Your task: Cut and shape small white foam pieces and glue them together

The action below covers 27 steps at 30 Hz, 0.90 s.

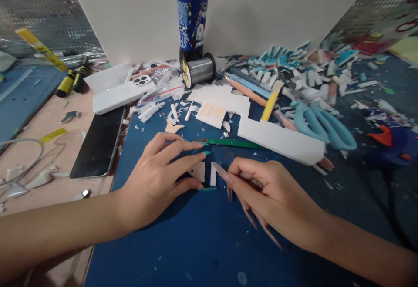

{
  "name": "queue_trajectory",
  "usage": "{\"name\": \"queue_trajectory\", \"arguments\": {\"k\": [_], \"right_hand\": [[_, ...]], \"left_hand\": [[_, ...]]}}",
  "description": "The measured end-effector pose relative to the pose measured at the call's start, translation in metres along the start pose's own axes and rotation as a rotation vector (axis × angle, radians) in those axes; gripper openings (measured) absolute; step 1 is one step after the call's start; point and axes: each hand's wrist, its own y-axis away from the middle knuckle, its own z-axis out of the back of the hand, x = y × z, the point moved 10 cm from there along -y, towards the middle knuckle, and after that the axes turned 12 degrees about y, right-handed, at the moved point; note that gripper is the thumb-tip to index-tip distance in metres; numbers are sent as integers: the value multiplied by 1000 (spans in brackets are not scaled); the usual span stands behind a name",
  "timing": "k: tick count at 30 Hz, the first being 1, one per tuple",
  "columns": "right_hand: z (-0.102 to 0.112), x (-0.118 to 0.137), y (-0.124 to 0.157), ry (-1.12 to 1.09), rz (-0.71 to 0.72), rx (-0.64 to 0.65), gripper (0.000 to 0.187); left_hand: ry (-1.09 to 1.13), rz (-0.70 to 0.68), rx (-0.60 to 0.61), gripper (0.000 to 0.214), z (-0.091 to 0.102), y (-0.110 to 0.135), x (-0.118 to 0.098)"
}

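My left hand [156, 182] lies on the blue cutting mat [196, 234] with its fingers stretched out and apart, the tips resting on a small white foam piece [198, 171]. My right hand [267, 195] sits just to the right. Its index finger and long nail reach to a thin white foam strip [213, 173] beside that piece, while its other fingers curl under with nothing in them. A green craft knife [233, 143] lies on the mat just beyond both hands.
A long white foam board [281, 141] and teal scissors [323, 126] lie to the right. Behind are a Pepsi bottle [192, 21], a wire spool [197, 70] and several foam scraps [294, 69]. A white phone [120, 95] and a black phone [98, 143] lie left.
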Motion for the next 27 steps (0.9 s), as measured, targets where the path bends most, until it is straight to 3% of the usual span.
{"name": "queue_trajectory", "arguments": {"k": [4,9,27], "right_hand": [[0,0,2,18,-4,4,35],[2,1,2,13,-2,-3,35],[3,-1,0,-17,-3,-19,32]], "left_hand": [[3,47,-24,51,4,1,0],[67,194,22,58,1,3,15],[122,95,32,54,1,-5,14]]}}
